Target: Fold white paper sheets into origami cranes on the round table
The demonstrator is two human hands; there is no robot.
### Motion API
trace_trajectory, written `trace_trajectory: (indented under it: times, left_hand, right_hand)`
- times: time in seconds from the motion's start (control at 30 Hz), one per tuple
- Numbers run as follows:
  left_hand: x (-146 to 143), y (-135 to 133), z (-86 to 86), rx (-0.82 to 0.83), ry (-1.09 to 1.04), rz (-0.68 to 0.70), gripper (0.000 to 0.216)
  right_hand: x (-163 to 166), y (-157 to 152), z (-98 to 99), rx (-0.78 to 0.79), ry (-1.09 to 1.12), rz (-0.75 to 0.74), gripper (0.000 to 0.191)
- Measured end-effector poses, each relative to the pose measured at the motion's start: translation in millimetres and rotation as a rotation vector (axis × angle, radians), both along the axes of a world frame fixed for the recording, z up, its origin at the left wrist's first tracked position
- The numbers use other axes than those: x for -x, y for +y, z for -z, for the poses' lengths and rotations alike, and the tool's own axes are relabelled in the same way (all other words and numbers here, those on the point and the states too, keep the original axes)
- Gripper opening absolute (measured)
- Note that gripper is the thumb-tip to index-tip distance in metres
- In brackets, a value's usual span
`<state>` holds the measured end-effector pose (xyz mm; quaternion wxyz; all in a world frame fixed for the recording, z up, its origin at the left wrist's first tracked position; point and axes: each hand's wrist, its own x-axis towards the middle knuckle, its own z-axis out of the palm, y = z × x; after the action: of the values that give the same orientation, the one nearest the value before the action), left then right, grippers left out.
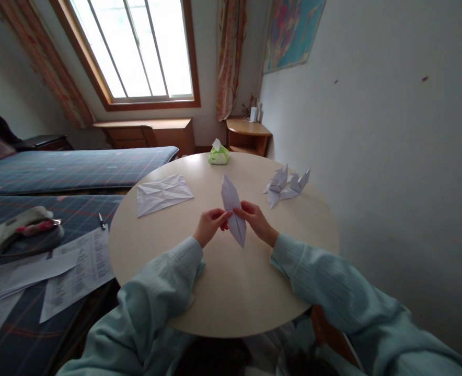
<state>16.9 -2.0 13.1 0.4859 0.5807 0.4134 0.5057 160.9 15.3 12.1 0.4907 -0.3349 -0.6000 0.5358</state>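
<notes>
Between my two hands is a folded white paper [231,194], long and narrow with a pointed tip at each end. It is held tilted above the round table [223,292]. My left hand [212,223] pinches its left edge near the middle, thumb on top. From the other side my right hand [255,218] grips the right edge, its thumb close to the left one. The fingers behind the paper are partly hidden. Ahead on the left lies a creased, unfolded white sheet [164,193]. Folded paper figures with upright points [280,180] stand toward the right edge.
A green tissue pack [219,153] sits at the table's far edge. Left of the table, a bed with a plaid cover [85,201] holds printed sheets [78,269], a pen [101,221] and a grey-white bag-like item [19,230]. A white wall [391,172] runs along the right.
</notes>
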Motion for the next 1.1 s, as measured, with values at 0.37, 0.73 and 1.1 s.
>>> trace_trajectory:
  times: [0.37, 0.73, 1.1]
  left_hand:
    - [11, 7, -1.5, 0.005, -0.101, -0.007, 0.032]
    - [14, 14, 2.5, 0.048, -0.245, -0.133, 0.018]
    - [15, 17, 5.0, 0.094, -0.353, -0.193, 0.02]
  right_hand:
    - [-4, 3, 8.4, 0.317, -0.024, -0.212, 0.032]
    - [-7, 1, 10.0, 0.388, -0.121, -0.375, 0.028]
    - [-7, 1, 10.3, 0.414, -0.163, -0.413, 0.026]
